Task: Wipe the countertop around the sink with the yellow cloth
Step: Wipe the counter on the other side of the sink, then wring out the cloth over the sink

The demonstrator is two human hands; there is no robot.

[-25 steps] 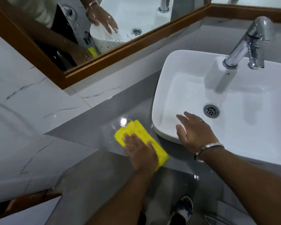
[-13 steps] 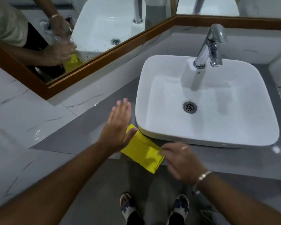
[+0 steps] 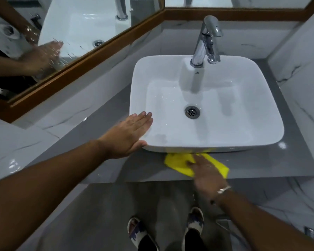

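Observation:
The folded yellow cloth lies flat on the grey countertop, on the narrow strip in front of the white sink. Its far edge tucks slightly under the basin's front rim. My right hand, with a bracelet on the wrist, presses down on the cloth's right half and covers it. My left hand is flat with fingers together. It rests against the sink's front left corner and holds nothing.
A chrome faucet stands at the back of the basin. A wood-framed mirror runs along the left wall, and marble-look tiles close in on the right. The counter's front edge is just below the cloth, with my sandalled feet on the floor beneath.
The cloth went from under my left hand, left of the sink, to under my right hand in front of the sink. My left hand lifted off and moved to the basin's corner.

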